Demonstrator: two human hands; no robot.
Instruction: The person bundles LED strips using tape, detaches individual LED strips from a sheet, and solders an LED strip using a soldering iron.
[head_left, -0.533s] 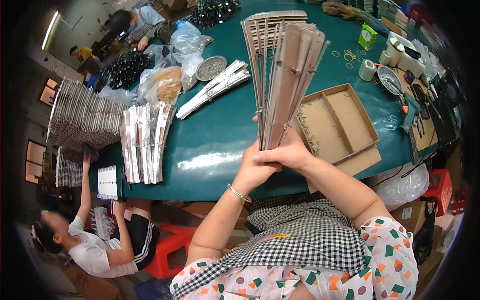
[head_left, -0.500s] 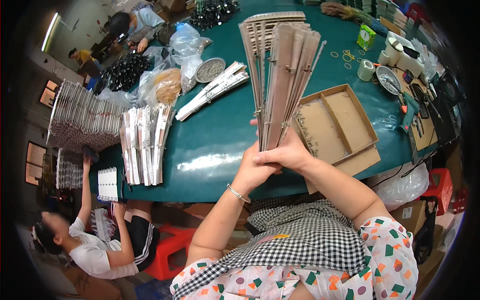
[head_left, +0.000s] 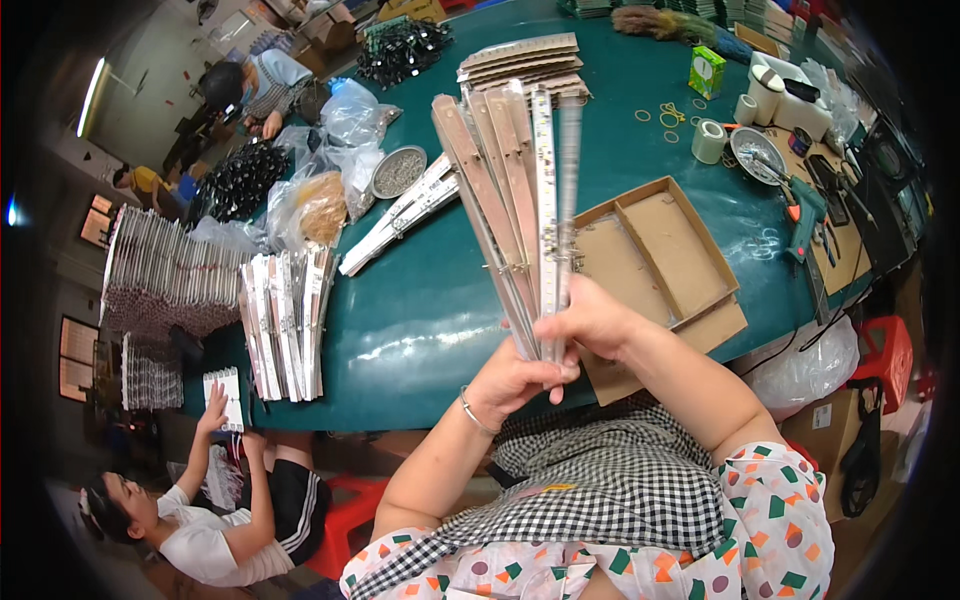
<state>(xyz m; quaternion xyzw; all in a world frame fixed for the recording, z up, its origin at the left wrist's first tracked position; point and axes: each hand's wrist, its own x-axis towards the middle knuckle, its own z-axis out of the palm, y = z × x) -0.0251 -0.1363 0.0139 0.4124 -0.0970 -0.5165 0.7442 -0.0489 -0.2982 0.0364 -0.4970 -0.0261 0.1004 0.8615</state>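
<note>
A fanned bundle of long, thin LED light strips (head_left: 512, 190) stands upright before me, above the table's near edge. My left hand (head_left: 522, 378) is closed around its lower end. My right hand (head_left: 592, 318) grips the bundle's right side just above, its thumb across the strips. Most strips show brownish backs; one on the right shows a white face with small components, and the strip beside it is blurred. Behind the bundle lies a stack of brown ridged sheets (head_left: 535, 47). An open cardboard tray (head_left: 655, 250) with a divider sits to the right, partly hidden by the bundle.
More strip bundles (head_left: 285, 325) lie on the green table (head_left: 410, 320) at left, beside a tall stack of strips (head_left: 170, 262). A metal bowl (head_left: 399, 172) holds small parts. Tape rolls (head_left: 710, 142) and a glue gun (head_left: 806, 220) are at right. A co-worker (head_left: 225, 530) sits at lower left.
The bundle has tilted left and its strips have shifted, so a white face now shows on the right. My hands are slightly lower. The co-worker's raised hand has come down to the white sheet.
</note>
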